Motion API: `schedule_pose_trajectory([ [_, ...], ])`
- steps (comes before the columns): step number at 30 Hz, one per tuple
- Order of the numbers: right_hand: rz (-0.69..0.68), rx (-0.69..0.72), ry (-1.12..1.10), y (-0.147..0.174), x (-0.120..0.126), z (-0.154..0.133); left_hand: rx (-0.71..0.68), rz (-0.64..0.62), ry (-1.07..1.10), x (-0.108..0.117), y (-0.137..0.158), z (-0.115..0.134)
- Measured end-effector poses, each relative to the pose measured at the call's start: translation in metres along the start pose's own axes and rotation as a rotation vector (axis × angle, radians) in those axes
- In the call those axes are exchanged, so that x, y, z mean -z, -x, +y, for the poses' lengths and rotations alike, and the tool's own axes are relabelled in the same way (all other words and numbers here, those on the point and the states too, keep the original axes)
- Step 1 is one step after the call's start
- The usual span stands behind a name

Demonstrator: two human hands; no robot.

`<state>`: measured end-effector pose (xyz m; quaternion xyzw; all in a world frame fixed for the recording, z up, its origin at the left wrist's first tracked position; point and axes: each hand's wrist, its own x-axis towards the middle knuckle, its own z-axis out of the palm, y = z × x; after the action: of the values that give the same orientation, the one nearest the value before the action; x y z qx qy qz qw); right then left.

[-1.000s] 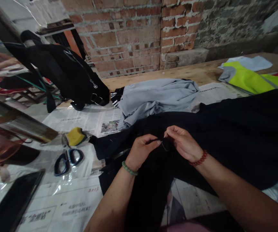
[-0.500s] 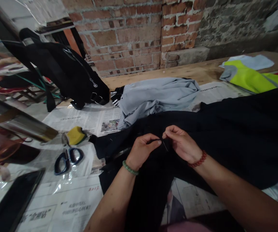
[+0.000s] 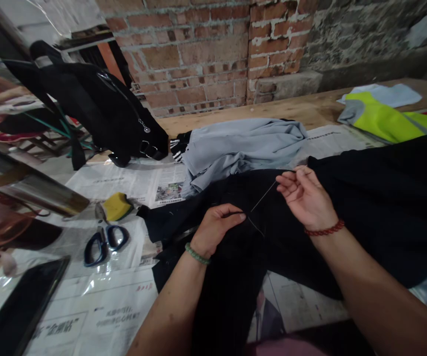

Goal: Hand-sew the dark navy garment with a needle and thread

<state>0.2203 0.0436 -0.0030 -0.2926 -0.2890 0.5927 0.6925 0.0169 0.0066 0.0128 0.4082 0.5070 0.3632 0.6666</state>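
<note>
Dark cloth (image 3: 350,207), navy to black, spreads across the middle and right of the table. My left hand (image 3: 217,225), with a green bead bracelet, is closed in a pinch on a fold of this cloth. Up and to the right, my right hand (image 3: 310,198), wearing a red bead bracelet, pinches a pale thread (image 3: 263,196). The thread runs taut from those fingers down to the cloth by my left fingertips, and a thin strand trails below. Whether a needle sits between my right fingers is too small to make out.
Blue-handled scissors (image 3: 104,240) and a yellow sponge (image 3: 117,206) lie at left on newspaper (image 3: 113,296). A phone (image 3: 21,306), a steel flask (image 3: 31,183) and a black bag (image 3: 102,104) stand around them. Grey clothing (image 3: 243,146) lies behind; a person's arm (image 3: 2,96) shows far left.
My right hand has moved up and to the right, away from my left hand, drawing the thread out into a straight line. My left hand has stayed nearly in place on the cloth.
</note>
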Motion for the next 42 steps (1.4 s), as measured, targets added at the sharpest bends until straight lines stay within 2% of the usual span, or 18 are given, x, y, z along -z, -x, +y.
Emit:
schedule_pose_trajectory([
  [9,0.141,0.450,0.157,-0.013,0.014,-0.023,0.008,0.003,-0.002,0.001,0.001,0.001],
  [26,0.468,0.987,0.376,-0.027,0.024,-0.031,0.013,0.007,0.031,0.003,0.001,0.001],
  [29,0.509,1.016,0.411,-0.028,0.027,-0.030,0.011,0.006,0.028,0.003,0.001,0.002],
  [37,0.518,1.057,0.467,-0.032,0.032,-0.028,-0.067,0.040,0.030,0.005,0.002,0.003],
  [42,0.536,0.967,0.440,-0.032,0.030,-0.026,-0.070,0.050,0.022,0.005,0.002,0.003],
])
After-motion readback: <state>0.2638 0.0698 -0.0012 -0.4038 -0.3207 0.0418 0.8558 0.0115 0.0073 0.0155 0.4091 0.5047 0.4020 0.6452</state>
